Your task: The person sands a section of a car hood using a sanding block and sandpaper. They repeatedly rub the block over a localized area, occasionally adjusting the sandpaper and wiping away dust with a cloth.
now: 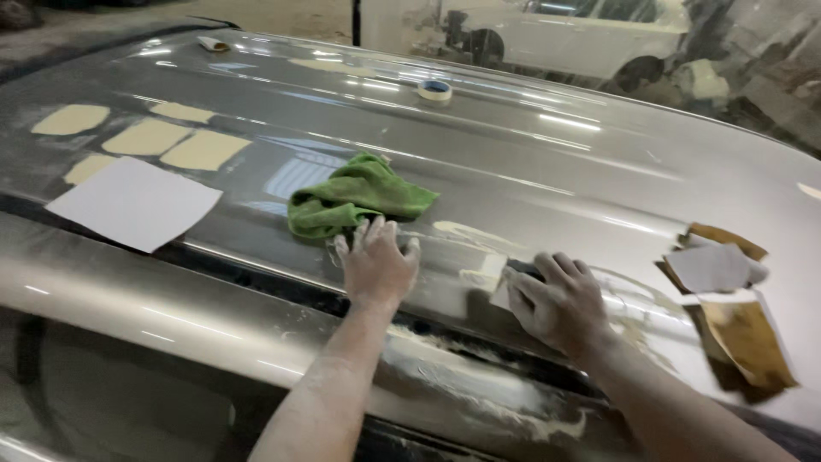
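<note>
R hand [560,304] gripping sanding block [523,270]

No boxes, bags, labels, signs or screens show up here (not even a sticker).

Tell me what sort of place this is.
Most likely a car body repair shop. Pale filler patches dot the dusty car roof, the right hand presses a sanding block on it, and worn sandpaper sheets lie beside it.
</note>
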Action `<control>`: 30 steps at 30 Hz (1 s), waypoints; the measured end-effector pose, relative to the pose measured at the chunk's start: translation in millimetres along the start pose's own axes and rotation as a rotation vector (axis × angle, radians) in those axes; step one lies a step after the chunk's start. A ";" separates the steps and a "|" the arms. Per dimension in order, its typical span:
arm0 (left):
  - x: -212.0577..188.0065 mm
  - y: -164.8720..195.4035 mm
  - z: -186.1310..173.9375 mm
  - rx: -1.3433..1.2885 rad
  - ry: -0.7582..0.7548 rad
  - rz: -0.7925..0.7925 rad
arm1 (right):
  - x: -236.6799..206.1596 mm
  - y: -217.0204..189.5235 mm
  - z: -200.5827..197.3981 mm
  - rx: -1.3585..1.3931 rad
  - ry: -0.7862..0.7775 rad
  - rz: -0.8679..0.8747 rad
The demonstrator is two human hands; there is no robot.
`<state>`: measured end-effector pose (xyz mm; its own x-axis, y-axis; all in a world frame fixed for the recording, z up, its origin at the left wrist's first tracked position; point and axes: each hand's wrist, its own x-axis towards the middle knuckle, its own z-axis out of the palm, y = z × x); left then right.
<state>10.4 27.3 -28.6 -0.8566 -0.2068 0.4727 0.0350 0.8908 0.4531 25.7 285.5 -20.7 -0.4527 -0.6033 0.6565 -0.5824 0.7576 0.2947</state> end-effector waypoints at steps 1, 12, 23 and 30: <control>0.5 -0.3 -0.3 0.002 0.012 0.009 | 1.0 0.1 0.8 -0.012 -0.040 0.033; -0.5 2.0 -5.9 -0.018 -0.006 0.008 | 0.7 -3.9 -16.6 0.006 -0.045 0.041; -0.8 1.7 -0.9 0.003 0.034 0.027 | -8.9 51.3 11.1 0.611 -0.061 0.590; -6.8 9.4 5.8 0.094 -0.077 0.107 | -75.0 81.6 -84.5 1.627 0.432 1.350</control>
<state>13.6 39.5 -32.0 -0.8878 -0.0801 0.4532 0.0828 0.9409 0.3285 69.2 413.7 12.7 -0.9716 0.2324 0.0456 -0.1392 -0.4048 -0.9037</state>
